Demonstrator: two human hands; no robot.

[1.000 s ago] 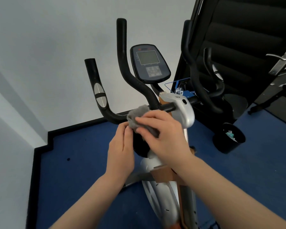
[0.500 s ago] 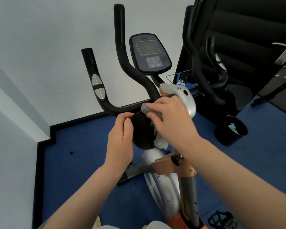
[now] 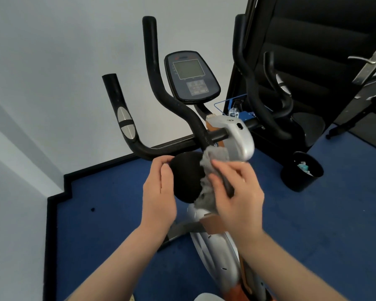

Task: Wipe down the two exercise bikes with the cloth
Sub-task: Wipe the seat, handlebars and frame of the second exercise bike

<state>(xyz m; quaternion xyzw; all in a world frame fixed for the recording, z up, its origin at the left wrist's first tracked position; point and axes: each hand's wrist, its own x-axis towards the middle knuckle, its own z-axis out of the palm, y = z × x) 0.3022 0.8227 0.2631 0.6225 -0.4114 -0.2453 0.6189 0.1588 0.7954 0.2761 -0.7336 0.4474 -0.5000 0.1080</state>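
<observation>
A silver and orange exercise bike [image 3: 240, 140] stands in front of me, with black handlebars [image 3: 159, 83] and a grey console [image 3: 192, 77]. Below the bar sits a round black knob [image 3: 186, 177]. My left hand [image 3: 159, 192] grips the knob's left side with fingers and thumb. My right hand [image 3: 237, 187] presses a grey cloth [image 3: 211, 161] against the knob's right side, just under the silver stem cover. The cloth bunches above and below my fingers. The right handlebars [image 3: 248, 68] curve up beside a tall black machine.
A tall black padded machine [image 3: 313, 51] stands at the right. A black bin [image 3: 302, 172] with litter sits on the blue carpet [image 3: 106, 224] beside it. White walls close the left and back. A silver door handle [image 3: 369, 64] shows at far right.
The cloth and my right hand have slid off the handlebar junction and down onto the knob's right side. My left hand has stayed on the knob's left edge.
</observation>
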